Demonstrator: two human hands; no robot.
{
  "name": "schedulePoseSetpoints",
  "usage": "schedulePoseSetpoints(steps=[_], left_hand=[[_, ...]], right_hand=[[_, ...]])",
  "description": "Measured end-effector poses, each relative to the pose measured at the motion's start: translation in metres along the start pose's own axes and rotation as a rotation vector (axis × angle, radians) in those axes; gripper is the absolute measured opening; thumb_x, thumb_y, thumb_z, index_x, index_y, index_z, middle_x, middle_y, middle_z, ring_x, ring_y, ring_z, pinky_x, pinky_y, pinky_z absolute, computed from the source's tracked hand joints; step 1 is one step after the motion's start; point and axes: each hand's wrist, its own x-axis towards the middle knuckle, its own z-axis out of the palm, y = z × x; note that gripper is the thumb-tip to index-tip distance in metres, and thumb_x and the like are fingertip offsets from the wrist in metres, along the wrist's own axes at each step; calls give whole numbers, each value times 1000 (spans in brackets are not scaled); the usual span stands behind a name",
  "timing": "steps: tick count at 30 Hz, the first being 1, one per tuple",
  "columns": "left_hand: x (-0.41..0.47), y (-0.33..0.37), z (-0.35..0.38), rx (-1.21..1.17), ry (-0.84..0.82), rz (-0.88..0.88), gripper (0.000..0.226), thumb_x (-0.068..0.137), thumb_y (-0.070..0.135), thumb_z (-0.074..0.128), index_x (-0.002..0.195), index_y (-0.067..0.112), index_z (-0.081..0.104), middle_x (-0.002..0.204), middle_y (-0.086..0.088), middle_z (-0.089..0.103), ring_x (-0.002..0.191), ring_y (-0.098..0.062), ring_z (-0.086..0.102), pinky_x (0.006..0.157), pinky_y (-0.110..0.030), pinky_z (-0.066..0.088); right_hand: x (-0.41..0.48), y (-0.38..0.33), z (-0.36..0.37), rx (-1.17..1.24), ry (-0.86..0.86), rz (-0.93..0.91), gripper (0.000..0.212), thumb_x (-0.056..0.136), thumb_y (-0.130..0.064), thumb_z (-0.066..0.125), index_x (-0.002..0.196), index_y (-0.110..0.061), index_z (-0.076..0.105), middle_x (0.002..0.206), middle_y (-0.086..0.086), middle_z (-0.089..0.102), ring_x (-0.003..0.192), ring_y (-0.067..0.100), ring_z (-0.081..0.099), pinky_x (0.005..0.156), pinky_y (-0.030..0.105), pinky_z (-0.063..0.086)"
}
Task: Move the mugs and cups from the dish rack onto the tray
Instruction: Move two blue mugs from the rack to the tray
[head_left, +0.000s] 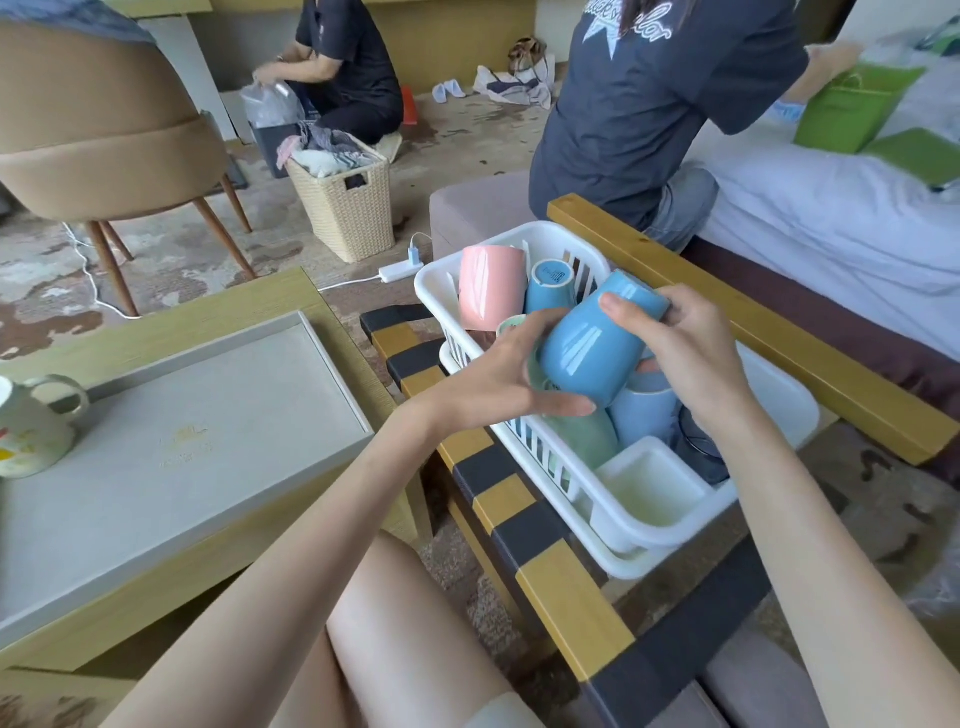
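Both hands were closed on one blue cup (587, 348), held tilted and clear above the dish rack (582, 499) at centre right of the frame. Left hand (498, 374) cupped the rounded lower side, fingers curled under the rim end; right hand (675, 343) pinched the base end, thumb across the bottom. Neither hand held anything else.

Far left of the frame: a patterned mug (31, 426) stood upright on the grey tray (208, 431), handle towards the middle of the tray. Tray surface to the right of that mug was bare.

Centre right: the rack sat on a striped yellow-and-black bench (545, 561). Inside it: a pink mug (491, 286) and a small blue cup (550, 286), both base-up at the far end; a green cup (576, 436) and another blue cup (644, 410) under the hands, partly hidden.

Judgement: step in hand is the lift-out of this cup, with most of the load not yet shifted. Next move calls for carrying it leftward to the tray, righting it, and setting it down clear of the patterned mug.
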Motion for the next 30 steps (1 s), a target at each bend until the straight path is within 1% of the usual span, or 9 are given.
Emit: schedulePoseSetpoints(steps=[4,8,13,15,17,20,23,27,30], left_hand=[[6,11,9,23,87,50,91,70,44,85,144,28,34,132,11,54,119,0,53,99,-17,45],[11,16,12,73,106,11,93,62,63,80,139,30,39,123,7,61,113,-11,61,97,-37,53],[11,14,11,205,285,38,83,55,67,74,124,32,42,106,13,62,96,-11,64,83,-39,56],[12,10,7,141,323,23,79,55,64,75,120,32,44,103,14,62,94,-9,64,81,-39,56],[13,5,1,82,346,-7,75,55,65,75,116,34,45,102,15,61,94,-6,63,80,-34,56],[12,0,-3,37,369,-24,73,54,67,74,114,37,44,102,19,59,91,6,60,69,-14,49],[11,-5,-2,4,376,-40,73,57,65,76,116,36,44,105,17,59,94,4,60,71,-17,49],[13,-8,0,-35,375,-32,73,60,60,77,118,32,44,108,12,60,95,-1,61,74,-22,54],[11,-9,2,-84,368,-16,72,63,54,79,121,28,45,111,8,60,93,3,61,69,-14,51]], right_hand=[[-4,-5,-1,99,85,95,69,62,-69,73,98,-11,68,99,4,72,89,18,72,68,47,62],[-10,-11,1,31,111,64,67,62,-70,74,95,-12,66,95,2,73,88,19,72,70,47,61],[-10,-8,-1,112,-32,-35,46,79,-43,78,101,-5,63,101,12,73,94,23,72,77,49,60],[-7,-4,-5,186,-101,-83,38,90,-34,68,111,-4,61,104,8,72,96,16,71,75,39,61],[-2,5,-10,153,-76,-118,33,98,-36,56,113,-7,61,104,4,72,98,16,70,78,38,60],[14,28,-20,-174,-47,-55,31,94,-35,61,116,-14,58,114,1,67,108,17,63,95,47,51],[23,43,-24,-655,-253,101,72,76,-49,75,134,-20,43,141,-1,49,130,21,46,105,46,39],[28,48,-15,-1062,-294,-2,97,66,-63,77,140,-17,36,146,5,43,135,28,39,103,43,34],[29,52,-16,-990,-287,68,93,67,-58,80,139,-17,36,144,2,39,126,30,47,88,41,40]])
